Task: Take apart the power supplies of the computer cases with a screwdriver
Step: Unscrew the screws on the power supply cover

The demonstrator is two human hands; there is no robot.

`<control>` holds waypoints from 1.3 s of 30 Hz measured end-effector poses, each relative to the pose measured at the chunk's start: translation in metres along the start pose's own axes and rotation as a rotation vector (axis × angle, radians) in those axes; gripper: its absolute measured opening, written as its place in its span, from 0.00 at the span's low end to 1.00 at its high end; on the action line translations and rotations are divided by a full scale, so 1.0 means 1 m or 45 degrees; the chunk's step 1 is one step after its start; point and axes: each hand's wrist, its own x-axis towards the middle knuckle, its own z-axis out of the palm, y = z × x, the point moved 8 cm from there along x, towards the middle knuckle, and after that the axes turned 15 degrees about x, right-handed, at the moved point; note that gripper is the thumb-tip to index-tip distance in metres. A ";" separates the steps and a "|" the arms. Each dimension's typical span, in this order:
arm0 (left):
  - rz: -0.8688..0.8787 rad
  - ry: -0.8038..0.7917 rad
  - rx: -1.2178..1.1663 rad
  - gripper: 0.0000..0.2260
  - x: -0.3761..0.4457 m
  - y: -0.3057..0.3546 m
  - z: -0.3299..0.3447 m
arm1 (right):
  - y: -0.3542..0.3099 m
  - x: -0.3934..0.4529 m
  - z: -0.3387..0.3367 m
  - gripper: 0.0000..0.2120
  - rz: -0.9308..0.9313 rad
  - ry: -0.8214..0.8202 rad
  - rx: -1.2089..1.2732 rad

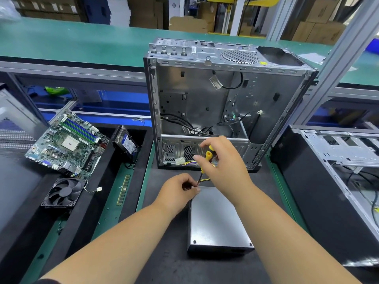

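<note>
1. The right hand point(222, 171) has its grip closed round the yellow-and-black handle of a screwdriver point(206, 160), fingers curled, thumb along the handle.
2. The thin metal shaft slants down to the far-left corner of the power supply point(217, 220), where the tip meets the lid.
3. The left hand point(176, 193) pinches its fingertips together at that same corner, touching the shaft near the tip; what it pinches is too small to tell.
4. The power supply is a flat grey sheet-metal box with a dull brushed top and small dark screws at its near corners; it lies on the black tabletop mat point(164, 263).
5. Just beyond the power supply stands an open, perforated steel computer case point(225, 99), with loose black cables inside.
6. Left of the power supply lie a green motherboard point(67, 144), a black fan point(63, 191) and a hard drive point(127, 143).
</note>
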 end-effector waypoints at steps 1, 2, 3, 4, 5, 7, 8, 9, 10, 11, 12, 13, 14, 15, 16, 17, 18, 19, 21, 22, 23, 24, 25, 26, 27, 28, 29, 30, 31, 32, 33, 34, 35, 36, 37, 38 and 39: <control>0.006 0.003 0.012 0.06 0.000 0.000 0.000 | 0.000 0.002 -0.001 0.11 0.000 0.021 -0.006; 0.011 0.003 0.025 0.06 0.001 -0.001 -0.001 | 0.001 0.003 -0.001 0.12 0.018 0.034 0.006; 0.016 0.000 0.037 0.06 0.001 -0.001 -0.001 | 0.003 0.003 -0.001 0.14 0.038 0.039 0.016; 0.023 -0.008 0.048 0.06 0.002 -0.001 -0.001 | 0.004 0.002 0.000 0.16 0.054 0.039 0.019; 0.033 -0.015 0.061 0.06 0.002 0.000 0.000 | 0.006 0.002 0.000 0.20 0.070 0.035 0.026; 0.053 -0.016 0.079 0.07 0.003 0.002 0.000 | 0.008 0.001 -0.001 0.25 0.112 0.019 0.082; 0.058 -0.011 0.081 0.07 0.004 0.002 0.000 | 0.009 0.001 0.000 0.26 0.128 0.003 0.127; 0.059 -0.006 0.082 0.07 0.004 0.002 -0.001 | 0.009 0.001 0.001 0.25 0.132 -0.015 0.176; 0.057 -0.005 0.086 0.06 0.005 0.002 -0.001 | 0.008 0.000 0.002 0.24 0.128 -0.032 0.210; 0.052 -0.007 0.093 0.06 0.005 0.001 -0.001 | 0.006 -0.001 0.003 0.23 0.109 -0.044 0.212; 0.046 -0.013 0.100 0.06 0.005 0.000 -0.001 | 0.002 -0.002 0.002 0.22 0.071 -0.047 0.181; 0.039 -0.021 0.104 0.06 0.005 0.000 0.000 | -0.002 -0.002 0.001 0.20 0.014 -0.042 0.124; 0.033 -0.028 0.103 0.07 0.005 -0.001 0.000 | -0.006 -0.001 0.000 0.16 -0.046 -0.033 0.067; 0.030 -0.034 0.099 0.07 0.005 -0.001 0.001 | -0.008 0.000 -0.001 0.14 -0.078 -0.022 0.034; 0.029 -0.038 0.096 0.07 0.005 -0.002 0.002 | -0.008 0.002 -0.002 0.13 -0.075 -0.014 0.027; 0.029 -0.039 0.095 0.07 0.005 -0.002 0.002 | -0.008 0.003 -0.001 0.13 -0.052 -0.011 0.046; 0.029 -0.038 0.099 0.07 0.005 -0.002 0.002 | -0.007 0.003 0.000 0.13 -0.031 -0.020 0.066; 0.030 -0.037 0.107 0.07 0.006 -0.002 0.001 | -0.007 0.003 0.001 0.14 -0.024 -0.031 0.070; 0.038 -0.038 0.124 0.07 0.006 -0.002 0.002 | -0.008 0.001 0.003 0.20 -0.033 -0.045 0.034; 0.045 -0.038 0.128 0.07 0.007 -0.001 0.002 | -0.007 0.001 0.003 0.23 -0.027 -0.052 0.023; 0.053 -0.034 0.130 0.07 0.007 -0.001 0.002 | -0.005 0.001 0.003 0.26 -0.007 -0.062 0.029; 0.060 -0.027 0.134 0.08 0.007 0.000 0.001 | -0.004 0.000 0.004 0.28 0.016 -0.074 0.056; 0.065 -0.020 0.137 0.08 0.007 0.000 0.001 | -0.002 -0.001 0.006 0.29 0.036 -0.084 0.095; 0.069 -0.015 0.141 0.08 0.007 0.000 0.000 | -0.001 -0.002 0.006 0.28 0.044 -0.088 0.127; 0.070 -0.014 0.144 0.08 0.006 0.000 0.000 | -0.001 -0.003 0.006 0.27 0.039 -0.083 0.141; 0.069 -0.015 0.147 0.07 0.006 0.000 0.000 | -0.002 -0.004 0.004 0.25 0.018 -0.070 0.136; 0.066 -0.017 0.149 0.07 0.006 0.000 0.001 | -0.004 -0.004 0.002 0.22 -0.015 -0.054 0.111; 0.061 -0.021 0.149 0.07 0.006 0.000 0.001 | -0.007 -0.003 -0.001 0.19 -0.053 -0.039 0.067; 0.056 -0.024 0.149 0.07 0.006 0.000 0.001 | -0.009 -0.002 -0.002 0.16 -0.081 -0.030 0.025; 0.053 -0.026 0.150 0.07 0.006 0.000 0.001 | -0.010 0.000 -0.002 0.14 -0.088 -0.025 0.002; 0.054 -0.027 0.154 0.07 0.006 0.001 0.000 | -0.009 0.001 -0.002 0.14 -0.076 -0.023 0.006; 0.063 -0.024 0.164 0.07 0.005 0.001 0.000 | -0.009 0.001 -0.001 0.15 -0.059 -0.026 0.024; 0.076 -0.018 0.177 0.08 0.005 0.002 -0.001 | -0.008 0.001 0.000 0.16 -0.047 -0.031 0.037; 0.088 -0.014 0.189 0.08 0.004 0.004 -0.001 | -0.008 0.000 0.000 0.18 -0.041 -0.033 0.036; 0.095 -0.010 0.195 0.08 0.004 0.004 -0.001 | -0.006 -0.001 0.000 0.21 -0.031 -0.033 0.031; 0.099 -0.007 0.196 0.08 0.004 0.005 -0.001 | -0.005 -0.001 -0.001 0.24 -0.012 -0.033 0.037; 0.100 -0.004 0.196 0.08 0.004 0.005 -0.002 | -0.003 -0.001 -0.001 0.27 0.021 -0.037 0.068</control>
